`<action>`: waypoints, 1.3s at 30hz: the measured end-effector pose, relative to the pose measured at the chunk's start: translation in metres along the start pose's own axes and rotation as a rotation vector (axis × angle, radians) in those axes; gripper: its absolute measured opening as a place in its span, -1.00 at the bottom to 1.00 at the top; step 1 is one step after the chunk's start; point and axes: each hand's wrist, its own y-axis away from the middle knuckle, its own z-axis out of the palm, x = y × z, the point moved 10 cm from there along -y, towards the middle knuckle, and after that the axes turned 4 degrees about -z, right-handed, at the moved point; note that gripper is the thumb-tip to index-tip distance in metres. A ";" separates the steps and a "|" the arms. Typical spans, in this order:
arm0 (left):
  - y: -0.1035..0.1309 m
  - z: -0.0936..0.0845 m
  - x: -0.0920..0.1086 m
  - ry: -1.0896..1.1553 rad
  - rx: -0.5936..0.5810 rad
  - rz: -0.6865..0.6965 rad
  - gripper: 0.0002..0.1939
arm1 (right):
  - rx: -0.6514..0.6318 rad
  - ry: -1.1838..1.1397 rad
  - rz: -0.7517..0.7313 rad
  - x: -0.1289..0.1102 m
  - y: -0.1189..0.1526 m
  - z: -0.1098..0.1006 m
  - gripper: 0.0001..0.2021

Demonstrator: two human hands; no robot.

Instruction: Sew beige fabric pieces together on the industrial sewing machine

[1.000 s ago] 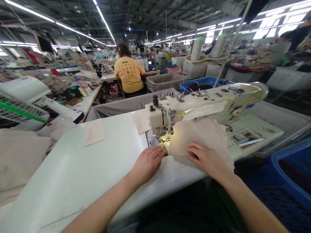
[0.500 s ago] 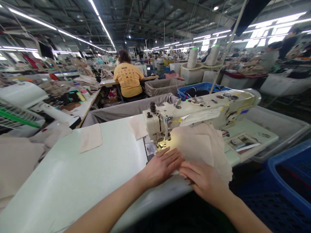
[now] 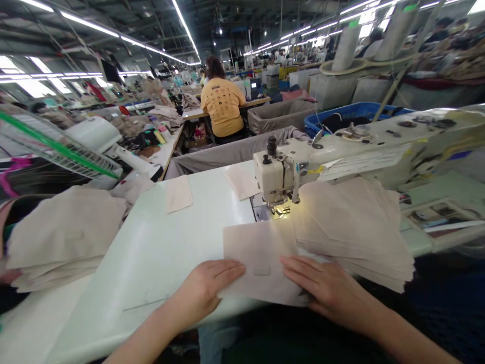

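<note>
A pale fabric piece [image 3: 257, 253] with a small rectangle on it lies at the front edge of the light green table, before the sewing machine [image 3: 278, 177]. My left hand [image 3: 212, 283] grips its left edge, fingers pressed together. On its right side my right hand [image 3: 322, 288] is closed on the edge, the thumb partly hidden beneath. The lit needle area is just beyond the piece. To the right, a stack of pale fabric [image 3: 348, 227] spreads under the machine arm.
Two small fabric pieces lie on the table [image 3: 151, 253], left of the machine head. A fabric pile [image 3: 64, 232] and a white fan [image 3: 94, 136] stand at the left. Ahead sits a person in a yellow shirt [image 3: 223, 106]; a blue basket [image 3: 314, 124] is behind the machine.
My hands have moved apart and nearer the table's front edge, with a fabric piece now spread between them. The view has turned right-to-left, bringing the left fabric pile into fuller view.
</note>
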 end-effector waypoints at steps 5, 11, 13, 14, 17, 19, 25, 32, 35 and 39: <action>-0.007 -0.004 -0.051 0.358 0.075 -0.451 -0.75 | 0.128 -0.388 0.246 0.042 -0.024 -0.007 -0.66; 0.018 0.013 -0.098 0.510 0.285 -0.980 -0.66 | 0.617 -0.618 0.766 0.100 0.000 0.004 -0.62; 0.019 0.013 -0.094 0.472 0.318 -0.978 -0.68 | 0.699 -0.599 0.768 0.096 0.007 0.005 -0.61; 0.019 0.012 -0.091 0.446 0.329 -0.972 -0.68 | 0.667 -0.546 0.755 0.092 0.006 0.006 -0.63; 0.018 0.009 -0.080 0.378 0.365 -0.941 -0.67 | 0.478 -0.385 0.682 0.079 -0.005 0.007 -0.77; 0.019 0.006 -0.073 0.342 0.400 -0.934 -0.68 | 0.398 -0.339 0.638 0.075 -0.014 0.007 -0.81; 0.030 0.008 -0.068 0.346 0.436 -0.969 -0.69 | 0.341 -0.248 0.653 0.081 -0.019 0.006 -0.78; 0.042 0.013 -0.070 0.434 0.544 -1.069 -0.36 | 0.293 -0.215 0.654 0.079 -0.014 0.009 -0.73; 0.040 0.015 -0.069 0.442 0.570 -1.088 -0.54 | 0.299 -0.220 0.608 0.075 -0.016 0.007 -0.71; 0.045 0.018 -0.072 0.487 0.617 -1.125 -0.74 | 0.292 -0.213 0.587 0.074 -0.016 0.007 -0.69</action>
